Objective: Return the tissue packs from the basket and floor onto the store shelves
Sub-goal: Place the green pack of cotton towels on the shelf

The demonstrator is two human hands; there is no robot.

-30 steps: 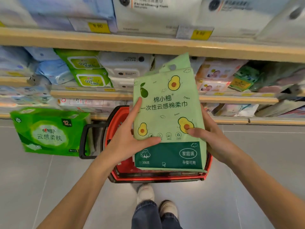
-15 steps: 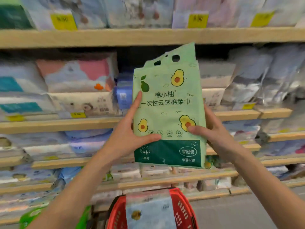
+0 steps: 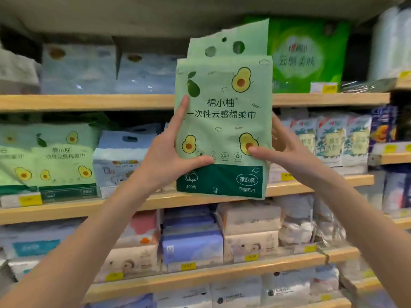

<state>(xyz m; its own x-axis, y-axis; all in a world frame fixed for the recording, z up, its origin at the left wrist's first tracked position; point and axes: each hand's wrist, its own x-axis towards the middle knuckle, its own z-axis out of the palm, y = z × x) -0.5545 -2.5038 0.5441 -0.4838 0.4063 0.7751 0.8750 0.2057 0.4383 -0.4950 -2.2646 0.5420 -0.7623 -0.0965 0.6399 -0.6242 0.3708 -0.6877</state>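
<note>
Fingers [image 3: 182, 113] of the left hand [image 3: 165, 156] lie along the left edge of the avocado-print tissue pack [image 3: 222, 121]. The index finger points straight up its front, and the thumb presses across the face just above the dark green band. The right hand [image 3: 289, 152] grips the opposite edge: its thumb lies on the front over a printed avocado, and its other fingers curl behind the pack, mostly hidden. Between the two grips the pack stands upright in the air, print facing the camera, with its punched handle flap rising above the fingertips. It rests on no shelf that can be seen. Its bottom edge hangs level with the front of a wooden shelf board [image 3: 200, 200] just beyond the wrists.

Left of the left fingers, on that same board, stand matching avocado packs [image 3: 62, 156], with a pale blue and white pack [image 3: 120, 161] between them and the hand. Right of the right fingers is a row of white packs with leafy print [image 3: 329, 141]. Above the fingertips, on the higher board [image 3: 89, 102], blurred pale blue packs [image 3: 77, 70] sit left of the flap and a bright green pack [image 3: 307, 58] right of it. Below the forearms, lower shelves carry a lilac pack [image 3: 192, 247], beige packs [image 3: 249, 221] and yellow price tags [image 3: 188, 266].
</note>
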